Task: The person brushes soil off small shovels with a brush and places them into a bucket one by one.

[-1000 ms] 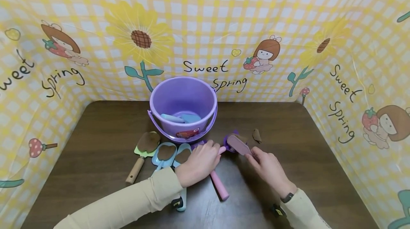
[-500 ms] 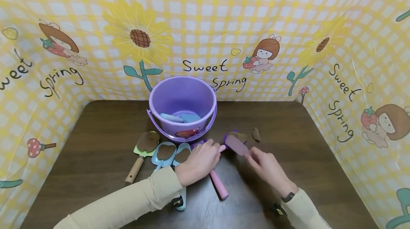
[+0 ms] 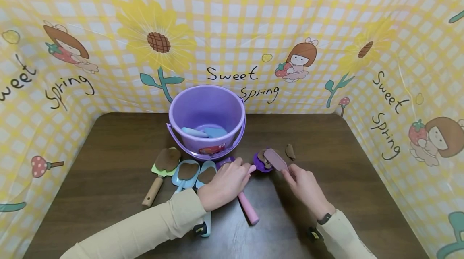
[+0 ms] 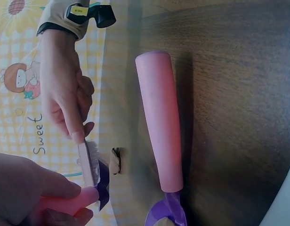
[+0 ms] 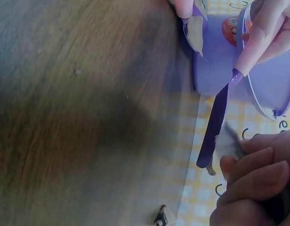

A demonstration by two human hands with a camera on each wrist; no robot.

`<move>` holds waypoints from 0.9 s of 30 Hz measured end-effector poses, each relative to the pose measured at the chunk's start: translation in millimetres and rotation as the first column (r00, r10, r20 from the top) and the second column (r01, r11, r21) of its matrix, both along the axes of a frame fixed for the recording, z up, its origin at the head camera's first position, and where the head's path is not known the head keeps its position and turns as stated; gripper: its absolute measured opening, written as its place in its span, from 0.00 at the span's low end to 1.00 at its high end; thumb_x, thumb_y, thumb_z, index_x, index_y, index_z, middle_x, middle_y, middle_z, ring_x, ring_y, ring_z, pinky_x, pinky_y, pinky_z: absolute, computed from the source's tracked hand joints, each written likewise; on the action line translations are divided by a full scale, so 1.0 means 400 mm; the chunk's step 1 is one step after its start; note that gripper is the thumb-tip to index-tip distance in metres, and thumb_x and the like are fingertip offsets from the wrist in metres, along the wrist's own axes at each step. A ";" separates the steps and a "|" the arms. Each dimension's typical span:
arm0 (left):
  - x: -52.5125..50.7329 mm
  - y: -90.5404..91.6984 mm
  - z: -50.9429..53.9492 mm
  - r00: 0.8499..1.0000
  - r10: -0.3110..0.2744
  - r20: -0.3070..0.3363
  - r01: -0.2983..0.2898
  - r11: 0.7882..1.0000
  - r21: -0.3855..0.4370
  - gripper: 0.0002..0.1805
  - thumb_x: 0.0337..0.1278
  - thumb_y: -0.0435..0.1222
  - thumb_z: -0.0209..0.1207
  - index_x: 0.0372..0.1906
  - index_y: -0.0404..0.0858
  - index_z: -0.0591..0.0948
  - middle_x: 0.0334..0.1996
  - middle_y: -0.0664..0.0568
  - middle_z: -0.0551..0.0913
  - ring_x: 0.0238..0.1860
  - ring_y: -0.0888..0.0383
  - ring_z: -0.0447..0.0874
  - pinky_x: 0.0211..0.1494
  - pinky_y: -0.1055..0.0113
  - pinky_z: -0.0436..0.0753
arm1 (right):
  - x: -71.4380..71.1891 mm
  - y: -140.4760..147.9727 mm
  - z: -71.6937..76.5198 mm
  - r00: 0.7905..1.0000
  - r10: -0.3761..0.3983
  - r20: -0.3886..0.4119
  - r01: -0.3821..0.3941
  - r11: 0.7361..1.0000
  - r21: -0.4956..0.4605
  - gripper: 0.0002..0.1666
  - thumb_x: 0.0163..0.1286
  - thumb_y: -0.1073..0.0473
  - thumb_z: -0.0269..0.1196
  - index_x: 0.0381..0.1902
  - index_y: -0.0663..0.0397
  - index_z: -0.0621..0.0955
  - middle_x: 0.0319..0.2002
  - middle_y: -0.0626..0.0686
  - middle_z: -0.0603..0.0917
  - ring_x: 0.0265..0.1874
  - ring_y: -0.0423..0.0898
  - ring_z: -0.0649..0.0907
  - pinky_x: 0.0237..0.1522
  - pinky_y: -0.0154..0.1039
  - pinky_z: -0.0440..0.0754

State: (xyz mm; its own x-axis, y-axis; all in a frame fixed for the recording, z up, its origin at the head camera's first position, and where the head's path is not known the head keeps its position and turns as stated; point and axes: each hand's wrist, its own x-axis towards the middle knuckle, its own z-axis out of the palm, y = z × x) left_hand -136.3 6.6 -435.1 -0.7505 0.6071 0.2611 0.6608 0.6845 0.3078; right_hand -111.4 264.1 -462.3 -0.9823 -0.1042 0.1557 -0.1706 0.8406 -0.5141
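Note:
My left hand (image 3: pixel 226 182) grips the pink handle of a toy shovel with a purple scoop (image 3: pixel 259 166), raised above the table. Brown, clay-like matter (image 3: pixel 264 157) lies in that scoop. In my right hand (image 3: pixel 306 188) is a brush (image 3: pixel 276 160) with a mauve back, its white bristles (image 5: pixel 224 145) turned toward the scoop. Whether bristles touch the brown matter is hard to tell. Below the left hand lies another purple shovel with a pink handle (image 4: pixel 159 117); its scoop (image 5: pixel 194 33) carries brown matter too and is partly hidden by the hand in the head view.
Behind the hands stands a purple bucket (image 3: pixel 181 110) with light-blue things (image 3: pixel 215 132) inside. To the left lie a green shovel with a wooden handle (image 3: pixel 153 192) and two blue shovels (image 3: pixel 177 180), all bearing brown matter. A loose brown piece (image 3: pixel 290 151) sits at right.
The right hand has moved the brush slightly up and right across the purple scoop, so more of the scoop's near side shows. My left hand has stayed in place.

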 end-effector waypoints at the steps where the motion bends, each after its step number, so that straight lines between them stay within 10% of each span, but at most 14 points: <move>1: 0.000 0.001 0.001 1.000 0.001 0.004 -0.001 1.000 -0.002 0.06 0.66 0.35 0.69 0.37 0.36 0.85 0.29 0.47 0.76 0.25 0.51 0.80 0.25 0.62 0.79 | 0.000 0.001 0.000 1.000 -0.005 -0.005 0.005 1.000 -0.001 0.11 0.76 0.60 0.65 0.31 0.55 0.79 0.20 0.43 0.71 0.18 0.39 0.69 0.20 0.35 0.66; 10: 0.004 0.010 0.000 1.000 0.024 0.013 -0.024 1.000 -0.012 0.07 0.67 0.35 0.68 0.35 0.35 0.84 0.28 0.47 0.76 0.24 0.49 0.80 0.25 0.60 0.79 | 0.007 0.002 -0.004 0.993 0.119 0.017 -0.119 0.993 -0.021 0.11 0.75 0.57 0.67 0.32 0.48 0.78 0.19 0.39 0.68 0.16 0.33 0.67 0.18 0.32 0.64; 27: 0.013 0.015 -0.004 0.999 0.029 -0.038 -0.031 0.999 -0.042 0.08 0.67 0.37 0.67 0.37 0.36 0.82 0.29 0.47 0.77 0.25 0.48 0.81 0.26 0.58 0.79 | -0.003 -0.003 -0.007 0.997 -0.073 0.032 0.073 0.997 0.006 0.13 0.78 0.56 0.63 0.31 0.55 0.80 0.20 0.45 0.73 0.19 0.43 0.72 0.24 0.39 0.71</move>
State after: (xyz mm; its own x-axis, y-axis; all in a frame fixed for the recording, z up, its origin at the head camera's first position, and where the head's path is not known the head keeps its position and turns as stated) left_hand -131.2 12.5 -436.6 -0.7589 0.5955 0.2635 0.6501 0.7164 0.2533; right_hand -112.6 263.1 -465.3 -0.9918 -0.0329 0.1232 -0.0922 0.8525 -0.5145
